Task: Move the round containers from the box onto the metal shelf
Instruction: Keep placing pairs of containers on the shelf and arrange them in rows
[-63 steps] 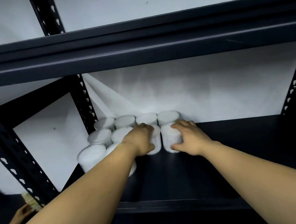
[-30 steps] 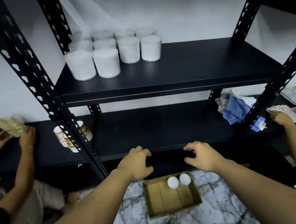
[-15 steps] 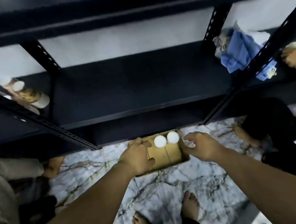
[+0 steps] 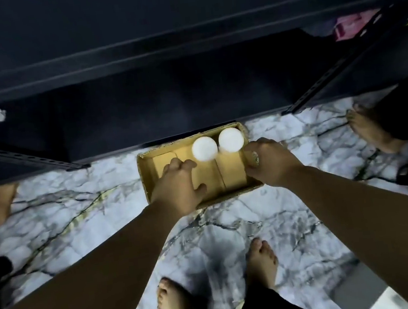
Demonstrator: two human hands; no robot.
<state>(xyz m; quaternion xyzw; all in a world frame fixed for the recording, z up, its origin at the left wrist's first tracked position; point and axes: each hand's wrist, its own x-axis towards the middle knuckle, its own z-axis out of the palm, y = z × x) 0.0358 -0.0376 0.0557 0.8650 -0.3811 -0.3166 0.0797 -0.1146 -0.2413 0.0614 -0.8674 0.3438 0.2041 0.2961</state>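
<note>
Reaching down into the box [image 4: 149,177] on the marble floor [image 4: 73,197]: left hand [image 4: 178,183] loosely curled, empty, near the left tub [image 4: 204,148]; right hand [image 4: 268,161] likewise, near the right tub [image 4: 231,140]. Both tubs upright at the far end, axes vertical, lids up. Best gripped round the sides, lifted straight.
</note>
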